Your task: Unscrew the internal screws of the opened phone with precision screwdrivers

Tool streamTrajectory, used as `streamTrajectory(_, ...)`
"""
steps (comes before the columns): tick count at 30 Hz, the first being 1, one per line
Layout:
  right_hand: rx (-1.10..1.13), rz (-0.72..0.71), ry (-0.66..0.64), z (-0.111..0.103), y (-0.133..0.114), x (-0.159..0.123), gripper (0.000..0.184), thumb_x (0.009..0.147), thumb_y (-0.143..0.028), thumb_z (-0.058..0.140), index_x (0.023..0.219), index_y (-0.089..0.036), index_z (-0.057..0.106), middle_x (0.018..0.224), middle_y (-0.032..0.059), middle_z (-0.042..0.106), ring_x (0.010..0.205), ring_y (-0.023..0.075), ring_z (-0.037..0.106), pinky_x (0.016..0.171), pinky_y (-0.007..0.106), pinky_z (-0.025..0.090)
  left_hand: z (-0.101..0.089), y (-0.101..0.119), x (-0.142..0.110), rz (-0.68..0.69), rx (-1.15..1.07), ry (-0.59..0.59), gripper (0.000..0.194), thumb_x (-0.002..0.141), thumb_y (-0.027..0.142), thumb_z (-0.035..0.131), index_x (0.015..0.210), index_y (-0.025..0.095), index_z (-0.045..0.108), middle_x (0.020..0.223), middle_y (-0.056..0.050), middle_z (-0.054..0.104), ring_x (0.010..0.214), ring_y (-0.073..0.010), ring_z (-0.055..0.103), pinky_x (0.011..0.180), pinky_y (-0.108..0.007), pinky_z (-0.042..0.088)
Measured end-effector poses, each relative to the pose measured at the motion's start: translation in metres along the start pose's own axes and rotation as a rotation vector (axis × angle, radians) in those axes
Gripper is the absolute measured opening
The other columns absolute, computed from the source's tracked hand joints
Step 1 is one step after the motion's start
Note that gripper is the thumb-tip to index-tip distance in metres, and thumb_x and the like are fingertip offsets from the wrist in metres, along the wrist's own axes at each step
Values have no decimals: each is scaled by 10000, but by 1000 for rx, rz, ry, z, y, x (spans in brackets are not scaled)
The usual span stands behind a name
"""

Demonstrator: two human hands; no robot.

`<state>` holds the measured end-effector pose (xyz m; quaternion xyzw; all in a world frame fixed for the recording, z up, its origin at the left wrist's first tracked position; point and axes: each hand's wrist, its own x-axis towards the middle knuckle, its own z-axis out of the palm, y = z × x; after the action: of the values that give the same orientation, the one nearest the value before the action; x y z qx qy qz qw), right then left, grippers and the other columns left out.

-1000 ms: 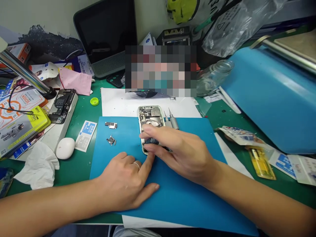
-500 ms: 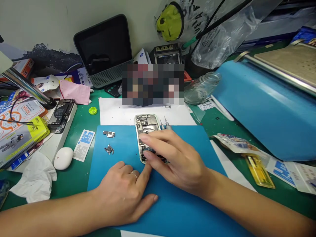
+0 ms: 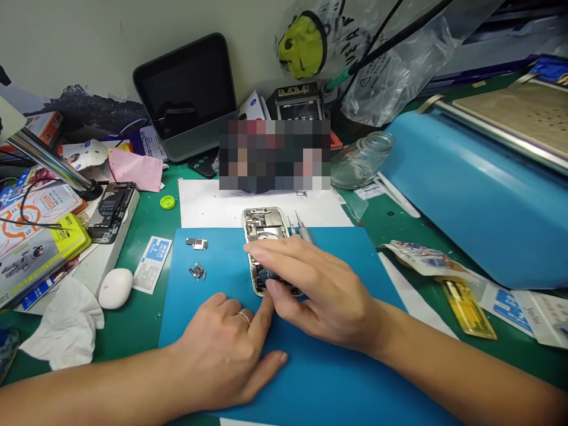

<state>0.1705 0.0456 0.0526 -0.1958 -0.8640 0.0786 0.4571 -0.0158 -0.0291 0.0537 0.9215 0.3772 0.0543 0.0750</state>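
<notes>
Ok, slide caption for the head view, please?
Left hand at the near edge of an opened phone, right hand over it, small parts on the blue mat.

Adds up to two opened phones [image 3: 265,222] [image 3: 112,213], at dial's centre and nine o'clock; one left hand [image 3: 222,346] at seven; one right hand [image 3: 322,290] at four; one dark tool [image 3: 268,274], partly hidden, at centre; two slim grey tools [image 3: 305,232] [image 3: 293,228] at two; one green cap [image 3: 167,202] at ten; one black screen [image 3: 186,89] at eleven; one glass jar [image 3: 362,161] between one and two.
</notes>
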Motion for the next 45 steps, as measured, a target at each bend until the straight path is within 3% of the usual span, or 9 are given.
streamTrajectory(9,7,-21,-48,-1,1,0,474,897,-16,570,1349,-139,500,1161,165,742,1101,232,732,881,362,639,1,0,2,-2,-2,24,306,1005,431,496,839,183,562,620,-27,621,569,-242,607,548,-396,490)
streamTrajectory(16,-37,-53,-48,0,-4,-4,286,952,-86,572,1221,-180,551,1100,159,760,988,228,758,765,362,641,2,0,2,-17,-47,34,337,1038,420,440,1017,126,604,677,-56,662,617,-245,652,645,-399,554)
streamTrajectory(22,68,18,-15,-1,1,-2,537,918,-26,527,1427,-181,457,1150,121,760,1057,208,744,865,361,647,1,2,3,-21,9,35,335,1046,409,406,885,173,581,577,-20,597,531,-237,590,527,-385,479)
streamTrajectory(26,84,41,-41,-4,4,-3,475,989,-154,552,1451,-225,472,1103,96,763,1007,219,751,815,352,654,1,4,2,-12,18,45,379,1061,413,377,1075,113,609,615,-17,610,537,-234,579,525,-399,453)
streamTrajectory(30,85,101,-46,-5,1,-5,621,937,-49,593,1504,-253,441,1070,71,771,945,202,752,783,321,653,2,3,1,3,-2,36,502,1073,418,361,1320,12,522,678,-33,643,589,-240,595,550,-403,447)
streamTrajectory(35,149,162,-106,-8,1,-4,642,998,-93,469,1592,-284,316,1161,78,764,1011,214,750,819,344,662,2,2,-1,28,-27,59,516,1082,424,344,1329,7,520,753,-56,671,624,-244,598,571,-410,448)
streamTrajectory(40,126,80,-67,-5,4,-4,658,980,-90,563,1575,-268,344,1155,77,766,986,194,755,839,323,660,1,7,-5,16,72,62,519,1091,428,329,1332,14,528,767,-70,666,643,-253,601,576,-406,449)
streamTrajectory(42,129,87,-65,-5,3,-5,702,973,-50,535,1601,-240,285,1147,66,770,967,175,760,856,308,656,1,10,-7,-3,111,59,539,1087,448,327,1320,8,533,759,-76,661,640,-256,605,570,-402,448)
streamTrajectory(45,161,111,-86,-5,2,-6,747,990,-41,440,1640,-238,128,1331,81,703,1136,174,727,959,326,630,1,10,-8,-17,140,52,535,1083,457,338,1290,8,543,736,-72,650,632,-253,609,571,-396,453)
